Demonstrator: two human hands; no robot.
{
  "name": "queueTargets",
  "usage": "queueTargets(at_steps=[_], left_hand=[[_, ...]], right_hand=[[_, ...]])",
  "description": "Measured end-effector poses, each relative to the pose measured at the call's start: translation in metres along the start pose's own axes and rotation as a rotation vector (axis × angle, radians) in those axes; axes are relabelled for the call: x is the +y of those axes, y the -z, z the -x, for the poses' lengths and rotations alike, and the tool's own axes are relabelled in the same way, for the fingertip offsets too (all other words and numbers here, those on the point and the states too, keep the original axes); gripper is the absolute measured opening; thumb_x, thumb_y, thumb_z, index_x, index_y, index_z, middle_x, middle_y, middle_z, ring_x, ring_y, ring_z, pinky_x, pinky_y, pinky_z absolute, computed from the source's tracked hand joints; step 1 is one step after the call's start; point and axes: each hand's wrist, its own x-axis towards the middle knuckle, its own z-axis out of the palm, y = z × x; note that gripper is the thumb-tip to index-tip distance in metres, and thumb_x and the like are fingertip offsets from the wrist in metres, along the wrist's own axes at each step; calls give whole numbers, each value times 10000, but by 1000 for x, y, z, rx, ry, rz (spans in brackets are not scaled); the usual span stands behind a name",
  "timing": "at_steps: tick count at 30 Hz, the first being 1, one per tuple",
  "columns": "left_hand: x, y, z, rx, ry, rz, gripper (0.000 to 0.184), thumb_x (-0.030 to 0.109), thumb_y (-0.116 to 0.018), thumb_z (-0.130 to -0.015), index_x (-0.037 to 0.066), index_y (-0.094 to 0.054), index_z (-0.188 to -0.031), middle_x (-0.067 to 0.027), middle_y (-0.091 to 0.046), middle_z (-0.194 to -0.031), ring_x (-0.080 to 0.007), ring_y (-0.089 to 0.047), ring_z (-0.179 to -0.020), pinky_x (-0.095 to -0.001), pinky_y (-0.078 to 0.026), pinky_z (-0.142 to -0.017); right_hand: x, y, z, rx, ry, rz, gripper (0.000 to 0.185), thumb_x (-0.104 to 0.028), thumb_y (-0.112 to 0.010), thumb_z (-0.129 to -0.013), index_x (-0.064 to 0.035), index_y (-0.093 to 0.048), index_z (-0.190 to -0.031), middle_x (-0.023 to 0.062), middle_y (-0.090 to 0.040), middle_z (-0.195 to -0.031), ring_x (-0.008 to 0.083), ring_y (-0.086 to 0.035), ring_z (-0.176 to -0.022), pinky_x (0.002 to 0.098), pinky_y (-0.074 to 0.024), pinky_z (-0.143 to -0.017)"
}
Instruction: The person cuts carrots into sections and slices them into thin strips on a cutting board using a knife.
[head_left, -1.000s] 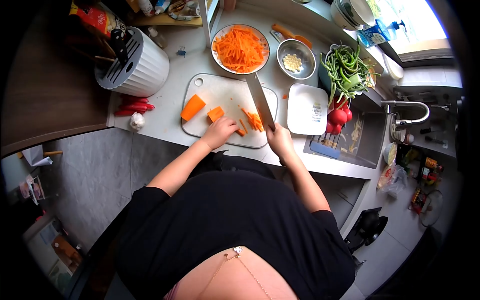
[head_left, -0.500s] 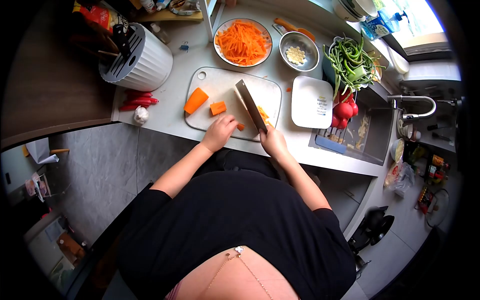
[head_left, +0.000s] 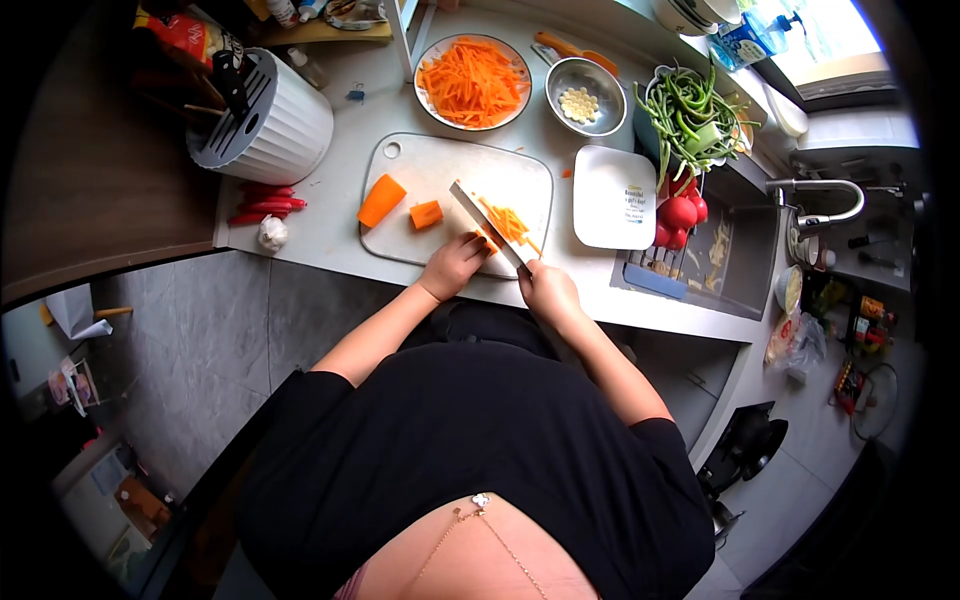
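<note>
My right hand (head_left: 549, 291) grips a kitchen knife (head_left: 484, 221), its broad blade slanting across the white cutting board (head_left: 455, 160). My left hand (head_left: 455, 266) has its fingertips curled on a small carrot piece (head_left: 489, 241) beside the blade, partly hidden by fingers and knife. Right of the blade lie cut carrot strips (head_left: 512, 224). Toward the board's left side rest a short carrot chunk (head_left: 426, 215) and a longer carrot piece (head_left: 381, 201).
Behind the board stand a plate of shredded carrot (head_left: 430, 98) and a metal bowl (head_left: 615, 112) holding garlic cloves. A white tray (head_left: 612, 200) is to the right, before green beans (head_left: 700, 120), tomatoes (head_left: 677, 213) and the sink (head_left: 735, 285). Left are red chillies (head_left: 268, 204), garlic (head_left: 272, 233) and a knife holder (head_left: 295, 125).
The knife has moved left, up against my left fingertips and the small carrot piece. More carrot strips show on the blade's right side. The whole view has shifted slightly.
</note>
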Motion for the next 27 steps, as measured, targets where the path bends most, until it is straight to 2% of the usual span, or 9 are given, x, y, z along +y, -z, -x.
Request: queueTargets(at_steps=[10,17,23,27], left_hand=[[1,3,-5,29,-5,23,297,50,-574,-754,37,-650,-1041,-96,-609,-1054,-300,-591,-975,-361,-527,-762],[-2,0,2,0,3,9,294,68,-580,-748,45,-656,-1032,-101,-612,-1063,-301,-589,-986,-358,-525,-788],[-6,-7,5,17,-5,5,288,66,-589,-759,35,-648,-1039,-113,-608,-1071,-318,-579,-1007,-394,-518,-801],[-5,-3,0,-15,5,42,284,62,-575,-770,28,-646,-1044,-114,-611,-1057,-314,-583,-993,-383,-513,-801]], right_hand=[[-1,1,1,-105,-43,-7,259,-242,-537,-897,-16,-568,-772,237,-619,-678,423,-612,-661,513,-485,-639],[-8,-18,-29,-54,-41,10,225,-213,-533,-872,-9,-570,-785,233,-625,-681,412,-623,-653,506,-498,-627],[-13,0,-13,-23,-32,-43,237,-219,-536,-878,-11,-567,-767,237,-614,-655,418,-617,-635,511,-495,-614],[-12,-3,-6,-56,-49,-9,244,-217,-531,-884,-10,-559,-759,239,-610,-641,418,-616,-624,510,-497,-607]])
